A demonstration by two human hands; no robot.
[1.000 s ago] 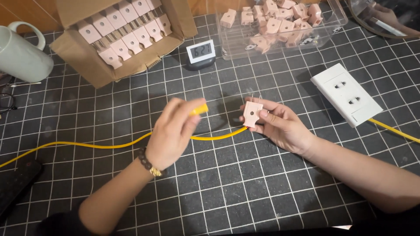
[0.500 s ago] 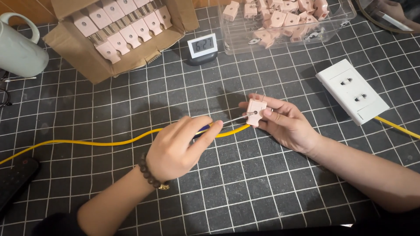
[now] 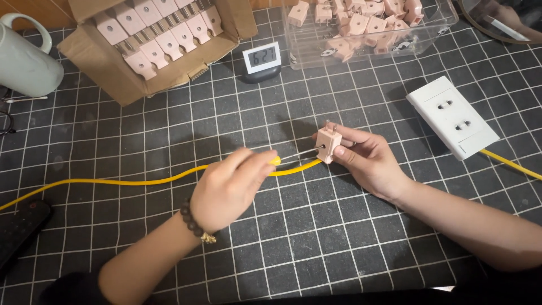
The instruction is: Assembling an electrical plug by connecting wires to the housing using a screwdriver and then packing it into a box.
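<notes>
Both hands (image 3: 228,189) (image 3: 367,161) closed (grips tight)

Yellow-handled screwdriver (image 3: 293,155) tip meets upright pink plug (image 3: 328,144).

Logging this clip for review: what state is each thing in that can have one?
Left hand: closed around the screwdriver, its tip in the plug.
Right hand: holds the pink plug, prongs up.
Cardboard box: open, plugs in rows.
Clear bin: open, plugs loose.
Small clock: display on.
White socket block: nothing plugged in.
</notes>
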